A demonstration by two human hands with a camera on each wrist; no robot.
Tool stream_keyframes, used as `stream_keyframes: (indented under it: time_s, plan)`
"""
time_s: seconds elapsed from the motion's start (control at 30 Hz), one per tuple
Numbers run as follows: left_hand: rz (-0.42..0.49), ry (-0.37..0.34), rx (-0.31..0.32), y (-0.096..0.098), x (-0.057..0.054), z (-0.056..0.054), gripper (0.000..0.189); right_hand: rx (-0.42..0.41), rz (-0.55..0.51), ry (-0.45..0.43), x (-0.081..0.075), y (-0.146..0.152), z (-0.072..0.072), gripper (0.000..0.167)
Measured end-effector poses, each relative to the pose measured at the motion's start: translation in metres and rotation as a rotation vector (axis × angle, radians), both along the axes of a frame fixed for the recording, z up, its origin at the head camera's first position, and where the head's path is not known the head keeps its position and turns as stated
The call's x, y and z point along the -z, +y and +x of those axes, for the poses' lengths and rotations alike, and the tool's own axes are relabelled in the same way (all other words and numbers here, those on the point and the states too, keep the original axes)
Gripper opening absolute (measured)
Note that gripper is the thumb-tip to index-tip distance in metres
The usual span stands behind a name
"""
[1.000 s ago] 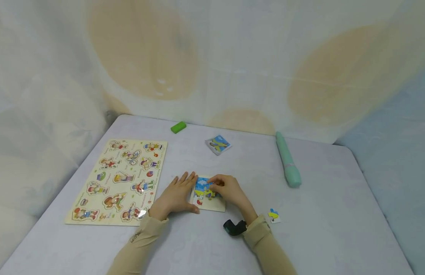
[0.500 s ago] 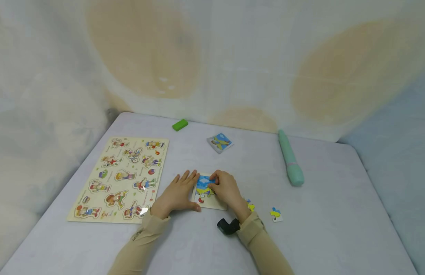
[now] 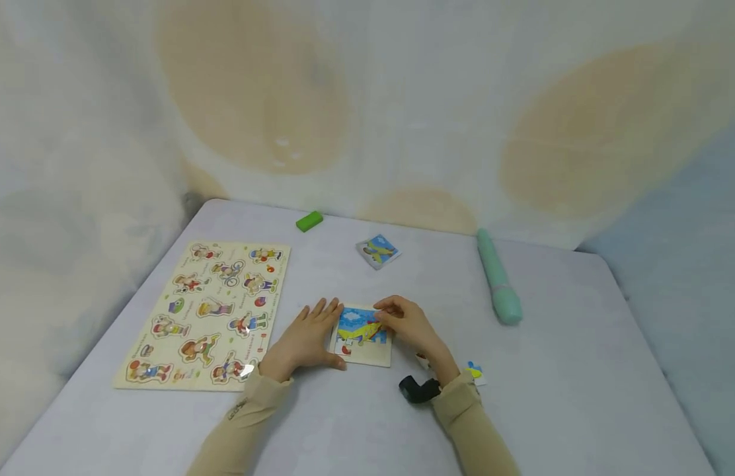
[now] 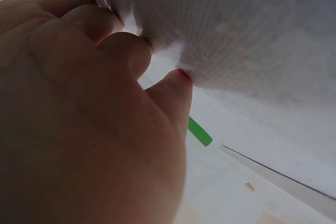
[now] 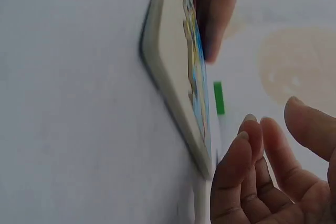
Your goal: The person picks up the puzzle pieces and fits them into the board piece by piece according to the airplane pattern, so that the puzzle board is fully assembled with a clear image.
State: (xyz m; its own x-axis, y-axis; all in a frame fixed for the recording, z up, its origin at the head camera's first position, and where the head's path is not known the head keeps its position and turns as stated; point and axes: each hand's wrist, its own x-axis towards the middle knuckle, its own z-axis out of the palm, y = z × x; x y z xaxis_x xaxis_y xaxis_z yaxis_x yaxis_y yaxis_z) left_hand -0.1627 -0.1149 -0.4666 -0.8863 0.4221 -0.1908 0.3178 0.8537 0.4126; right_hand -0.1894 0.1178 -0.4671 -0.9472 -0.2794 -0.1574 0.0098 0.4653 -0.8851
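A small jigsaw board [image 3: 367,358] lies at the middle of the table, partly filled with a blue sky and yellow airplane picture [image 3: 354,318]. My left hand [image 3: 305,338] is spread at the board's left edge, fingertips along its upper left corner. Over the upper right corner my right hand [image 3: 408,324] hovers with bent fingers. In the right wrist view, a gap shows between that hand's thumb and fingers [image 5: 233,166], with nothing held. One loose puzzle piece [image 3: 474,371] lies right of the right wrist; another piece [image 3: 423,361] is mostly hidden under it.
A large wooden puzzle board [image 3: 207,317] with cartoon figures lies on the left. Behind are a green block [image 3: 309,221] and a small picture card [image 3: 378,251]. A mint-green tapered object [image 3: 500,281] lies on the right. Draped fabric surrounds the table.
The right hand has drawn rightward from over the picture to the board's right edge, uncovering more of the airplane. The left hand has stayed in place.
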Motion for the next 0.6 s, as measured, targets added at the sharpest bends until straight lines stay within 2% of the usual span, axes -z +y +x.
stream_keyframes:
  time_s: [0.07, 0.17, 0.3, 0.47, 0.6]
  plan:
    - [-0.002, -0.005, 0.0, -0.001, 0.0, 0.001, 0.112, 0.005, -0.01, -0.012, 0.001, 0.018, 0.002, 0.024]
    - [-0.005, -0.006, 0.003, -0.002, 0.0, 0.002, 0.111, 0.026, 0.042, 0.003, 0.002, 0.045, 0.009, 0.025]
    - [-0.015, -0.006, 0.005, -0.003, -0.001, 0.002, 0.111, 0.046, 0.126, 0.023, 0.002, 0.07, 0.025, 0.026]
    - [-0.01, 0.001, 0.005, -0.003, 0.0, 0.001, 0.111, 0.089, 0.287, 0.054, 0.002, 0.079, 0.05, 0.038]
    - [-0.002, 0.005, 0.01, -0.001, 0.001, 0.001, 0.112, 0.095, 0.405, 0.109, 0.004, 0.074, 0.062, 0.041]
